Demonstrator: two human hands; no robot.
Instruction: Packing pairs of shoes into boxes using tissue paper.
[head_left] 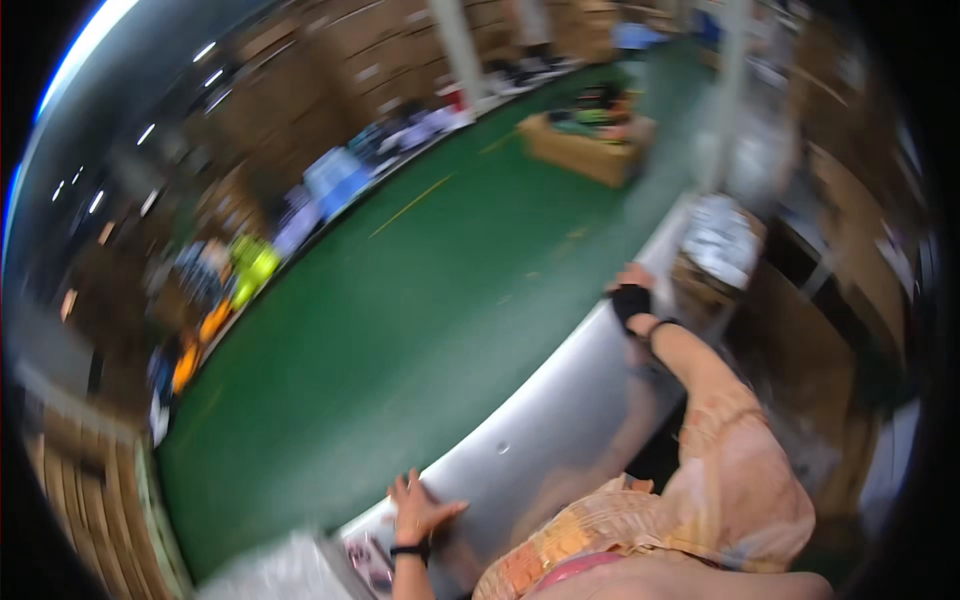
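Note:
The picture is tilted and blurred by motion. My left hand (418,508) lies flat with fingers spread on a long shiny metal table (560,420), near its edge, holding nothing. A dark band circles that wrist. My right hand (630,295) reaches far along the same table, wearing a black wrist wrap. It rests on the far edge of the metal surface; its fingers are too blurred to tell whether they grip anything. A loose peach-coloured sleeve (735,450) covers my right arm.
A wide green floor (400,320) runs beside the table. A low cardboard box (585,145) with coloured goods stands on it far off. Stacked brown cartons (290,90) line the back, with bright bundles (250,265) along the left. A white-topped box (722,240) sits past my right hand.

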